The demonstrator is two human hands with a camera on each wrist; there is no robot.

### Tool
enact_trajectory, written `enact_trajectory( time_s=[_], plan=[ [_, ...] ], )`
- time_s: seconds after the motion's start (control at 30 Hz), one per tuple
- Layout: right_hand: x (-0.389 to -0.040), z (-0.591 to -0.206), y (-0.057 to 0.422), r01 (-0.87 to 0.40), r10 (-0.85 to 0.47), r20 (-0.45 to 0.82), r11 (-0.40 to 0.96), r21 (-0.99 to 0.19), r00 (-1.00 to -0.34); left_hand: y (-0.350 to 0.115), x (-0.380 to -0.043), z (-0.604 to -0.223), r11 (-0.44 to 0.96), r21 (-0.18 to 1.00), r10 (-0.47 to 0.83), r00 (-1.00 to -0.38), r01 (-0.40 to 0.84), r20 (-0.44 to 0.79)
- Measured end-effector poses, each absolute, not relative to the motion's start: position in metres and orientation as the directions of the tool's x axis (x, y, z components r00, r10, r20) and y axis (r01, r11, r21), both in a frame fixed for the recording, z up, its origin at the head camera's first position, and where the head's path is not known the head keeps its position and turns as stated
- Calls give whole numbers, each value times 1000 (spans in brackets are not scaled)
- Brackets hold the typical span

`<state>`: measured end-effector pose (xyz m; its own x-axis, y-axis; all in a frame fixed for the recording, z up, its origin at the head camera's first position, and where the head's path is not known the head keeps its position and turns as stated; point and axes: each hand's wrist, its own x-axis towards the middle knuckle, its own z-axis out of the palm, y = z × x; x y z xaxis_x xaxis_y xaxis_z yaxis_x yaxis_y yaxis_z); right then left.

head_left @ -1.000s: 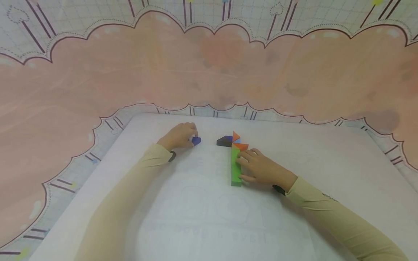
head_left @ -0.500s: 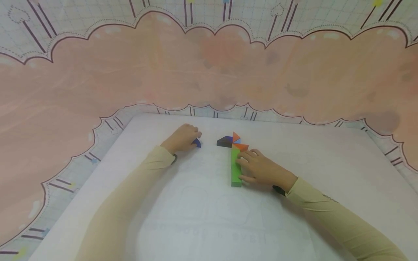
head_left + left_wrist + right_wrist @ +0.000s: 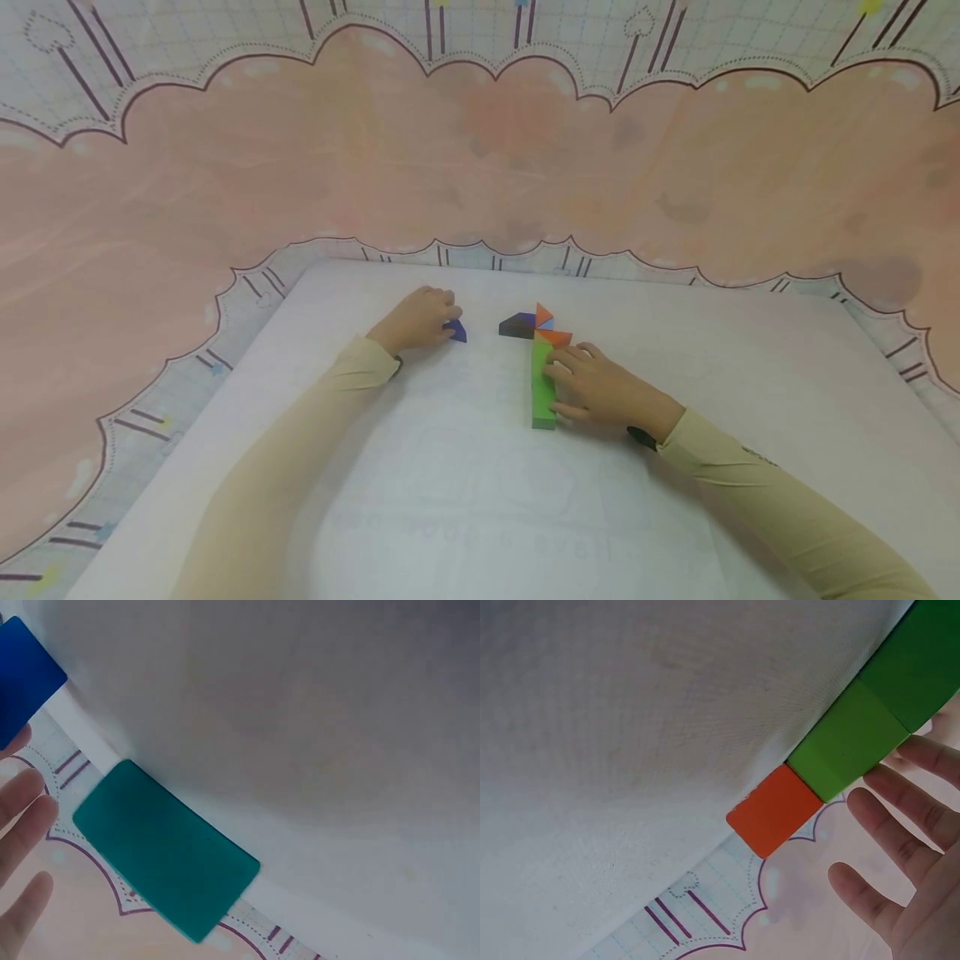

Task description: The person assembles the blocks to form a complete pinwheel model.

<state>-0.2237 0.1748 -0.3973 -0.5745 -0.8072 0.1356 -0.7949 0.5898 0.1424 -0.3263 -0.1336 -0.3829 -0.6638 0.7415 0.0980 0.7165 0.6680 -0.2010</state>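
Note:
My left hand [image 3: 418,321] pinches a blue toy block [image 3: 456,332] just above or on the white table, left of the arrangement. That block [image 3: 26,679] also shows at the left edge of the left wrist view. Green blocks [image 3: 543,392] form an upright-running strip, and the fingers of my right hand [image 3: 592,387] touch its right side, nearly straight in the right wrist view. At the strip's far end lie orange triangles [image 3: 554,337], a light blue piece [image 3: 547,325] and a dark block [image 3: 516,327] pointing left. My right fingers partly hide the strip.
The white tabletop [image 3: 465,483] carries faint printed lettering near its front. A scalloped, peach-coloured patterned cloth [image 3: 487,167] lies beyond the table's back and left edges. In the left wrist view a teal-looking block [image 3: 165,851] stands in the middle.
My left hand has shifted slightly right and nearer, and turned the blue block, bringing it a little closer to the arrangement. My right hand stays at the green blocks.

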Motion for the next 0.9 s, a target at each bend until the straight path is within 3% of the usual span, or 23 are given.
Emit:
enact_trajectory(
  time_s=[0.57, 0.9],
  plan=[
    [-223, -395, 174, -784, -794, 106, 608, 129, -598, -87, -313, -385, 500, -250, 865, -492, 829, 96],
    [-223, -395, 174, -789, -801, 113, 599, 136, -588, -62, -313, -385, 527, -285, 840, -541, 800, 35]
  ],
)
